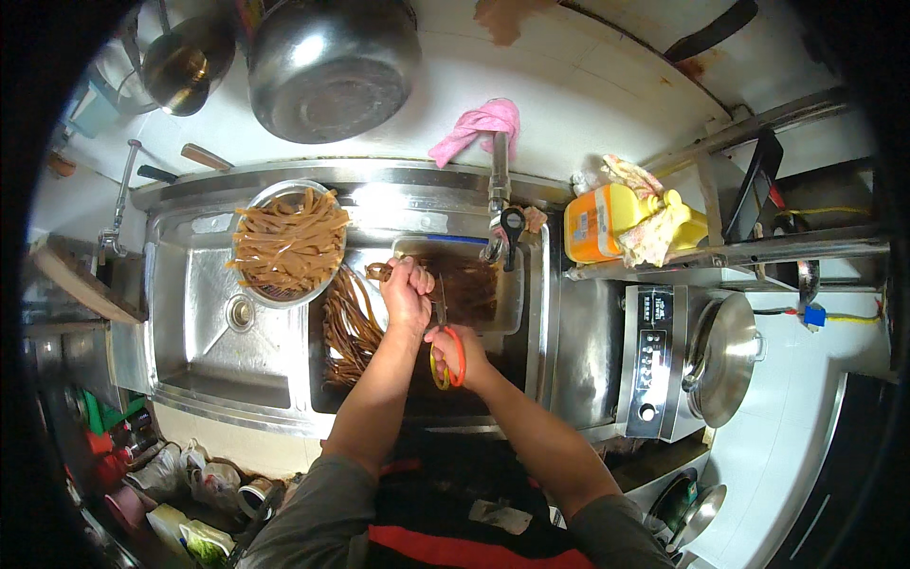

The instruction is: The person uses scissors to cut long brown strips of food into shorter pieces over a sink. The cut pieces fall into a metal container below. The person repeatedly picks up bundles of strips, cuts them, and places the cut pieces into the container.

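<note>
My left hand (pixel 407 291) is closed on brown strips of food, with a curled end poking out at its left. My right hand (pixel 458 355) grips scissors (pixel 456 361) with orange and yellow handles; the blades point up beside my left fist. Under both hands lies the right sink basin, where a clear plastic tub (pixel 508 306) holds dark liquid. Long dark brown strips (pixel 348 327) lie in that basin, left of the tub. A round metal strainer bowl (pixel 284 299) heaped with lighter brown strips (pixel 291 242) rests at the back, over the left basin's edge.
A faucet (pixel 500 178) with a pink cloth (pixel 476 128) over it rises behind the tub. To the right stand a yellow and orange jug (pixel 597 220) and an induction cooker (pixel 647 363) with a metal pot or lid. A large metal pot (pixel 334 78) is at the back wall.
</note>
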